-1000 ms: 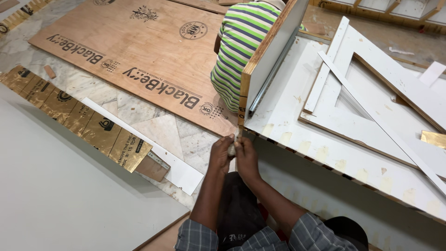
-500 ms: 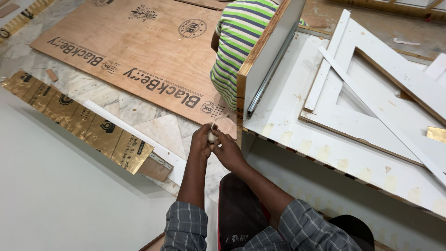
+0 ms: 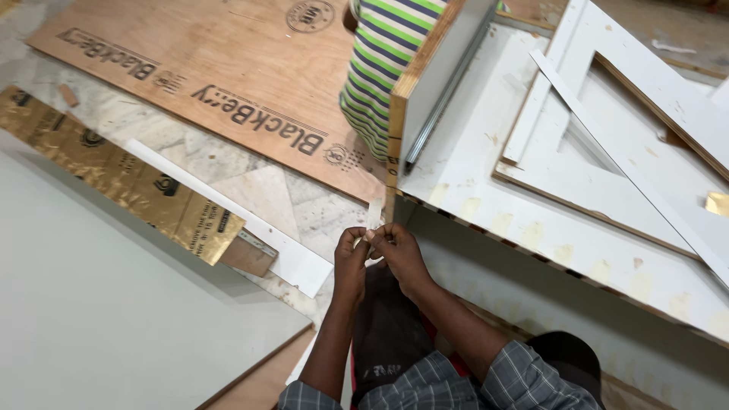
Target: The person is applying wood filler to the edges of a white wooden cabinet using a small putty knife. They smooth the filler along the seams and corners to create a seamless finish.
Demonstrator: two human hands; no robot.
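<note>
At lower centre, left hand (image 3: 351, 254) and right hand (image 3: 396, 250) meet, fingers pinching a pale strip (image 3: 374, 213). Its long axis runs near-vertical in frame, free end pointing up toward the white panel (image 3: 486, 163).

A thin, pale, papery strip (image 3: 375, 213) is pinched above rough bare plywood (image 3: 213, 83) at eleven o'clock, a glossy gold foil-faced strip (image 3: 114, 178) at nine, and smooth matt white laminate board (image 3: 486, 152) with raw wood edges at two.
</note>
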